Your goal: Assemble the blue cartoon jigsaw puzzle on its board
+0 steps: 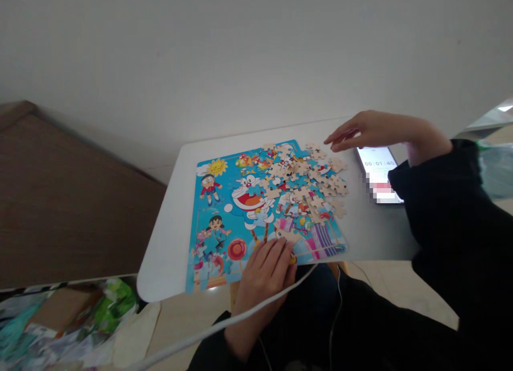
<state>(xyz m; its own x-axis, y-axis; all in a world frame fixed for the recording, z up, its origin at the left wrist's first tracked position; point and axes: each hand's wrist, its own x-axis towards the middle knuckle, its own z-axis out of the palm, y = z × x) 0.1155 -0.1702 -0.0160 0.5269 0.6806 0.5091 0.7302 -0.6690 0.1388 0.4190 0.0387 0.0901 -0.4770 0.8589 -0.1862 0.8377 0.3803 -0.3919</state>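
A blue cartoon jigsaw puzzle (pixel 200 216) lies on a white table, its left part showing a joined picture. Loose puzzle pieces (pixel 316 184) are heaped over its right half, many with their bare wooden backs up. My left hand (pixel 266 269) rests on the puzzle's near edge, fingers laid flat beside a wood-coloured piece (pixel 289 235); the thumb is partly hidden. Above the far right of the heap hovers my right hand (pixel 371 129), its thumb and forefinger a little apart, with nothing visible between them.
A lit phone (pixel 377 165) showing a timer lies right of the heap, under my right forearm. A white cable (pixel 236 317) crosses in front of my left wrist. The table (pixel 164 248) meets a wall behind. Bags and a cardboard box (pixel 60 309) are at lower left.
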